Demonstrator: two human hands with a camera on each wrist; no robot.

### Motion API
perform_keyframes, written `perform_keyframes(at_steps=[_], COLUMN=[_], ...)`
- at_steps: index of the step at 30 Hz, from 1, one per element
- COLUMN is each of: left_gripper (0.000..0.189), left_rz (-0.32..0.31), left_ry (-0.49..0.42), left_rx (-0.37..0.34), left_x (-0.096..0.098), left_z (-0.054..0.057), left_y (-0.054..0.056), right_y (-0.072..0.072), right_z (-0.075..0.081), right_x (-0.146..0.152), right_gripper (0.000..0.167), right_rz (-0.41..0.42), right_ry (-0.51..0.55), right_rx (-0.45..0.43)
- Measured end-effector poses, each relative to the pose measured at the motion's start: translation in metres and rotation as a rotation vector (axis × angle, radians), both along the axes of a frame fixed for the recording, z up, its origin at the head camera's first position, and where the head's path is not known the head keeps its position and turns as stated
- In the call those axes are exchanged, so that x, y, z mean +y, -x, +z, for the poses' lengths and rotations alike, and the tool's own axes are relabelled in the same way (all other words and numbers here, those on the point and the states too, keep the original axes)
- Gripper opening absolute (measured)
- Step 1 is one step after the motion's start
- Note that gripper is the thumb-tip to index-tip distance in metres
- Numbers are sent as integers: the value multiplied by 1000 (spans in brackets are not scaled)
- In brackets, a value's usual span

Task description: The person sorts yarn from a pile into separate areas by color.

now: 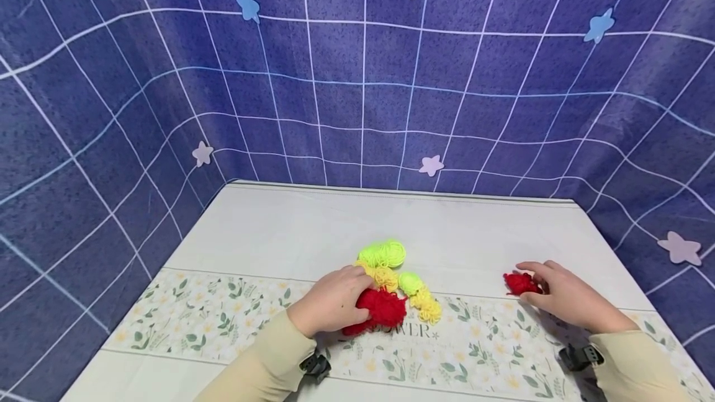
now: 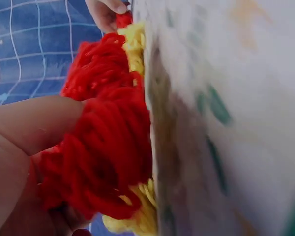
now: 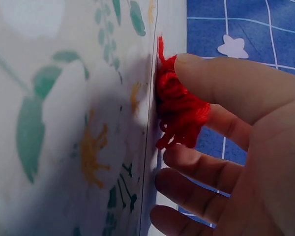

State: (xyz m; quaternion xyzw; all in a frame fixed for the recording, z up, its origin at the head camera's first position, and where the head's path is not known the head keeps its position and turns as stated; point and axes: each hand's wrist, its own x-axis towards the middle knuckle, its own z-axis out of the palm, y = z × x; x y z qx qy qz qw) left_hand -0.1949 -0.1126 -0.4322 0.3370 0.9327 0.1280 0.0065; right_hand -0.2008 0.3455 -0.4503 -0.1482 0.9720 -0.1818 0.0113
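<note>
In the head view, my left hand (image 1: 333,300) grips a large bundle of red yarn (image 1: 386,308), its thumb along the near side. The left wrist view shows the looped red strands (image 2: 110,142) between thumb and fingers, close to the tabletop. Off to the right, my right hand (image 1: 578,298) pinches a small red yarn bundle (image 1: 519,283) between thumb and index finger. In the right wrist view this small bundle (image 3: 179,110) touches the table, a loose end sticking out, while the other fingers are spread.
Just beyond the left hand lie a lime-green yarn skein (image 1: 385,254), yellow yarn (image 1: 385,278), a smaller lime-green ball (image 1: 410,283) and another yellow bundle (image 1: 427,307). A flower-printed band crosses the white table (image 1: 268,222). Blue curtains (image 1: 335,104) stand behind and at the sides.
</note>
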Motion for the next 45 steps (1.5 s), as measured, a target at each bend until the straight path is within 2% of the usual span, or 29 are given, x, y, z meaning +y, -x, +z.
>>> perform_keyframes(at_steps=[8,17,22,31,39,45], left_gripper=[36,37,36,33,30,35], left_rz=[10,-53,-72,-29,26,37], left_ry=[-11,70,121,161,213,206], left_rx=[87,190,208,233,210,206], left_x=[40,110,144,190,206,212], left_z=[16,23,18,7,-2,-10], left_y=[1,14,21,33,40,42], right_y=[-1,-2,-3,-3,-6,-7], right_z=[-1,-2,-5,-5,-2,-2], right_x=[1,-2,-2,0,-3,-3], right_gripper=[68,67,66,63,62,62], right_rz=[0,-6,-15,-20,-16,-19], right_ry=[9,16,17,25,42,43], right_rx=[10,26,16,23,25,28])
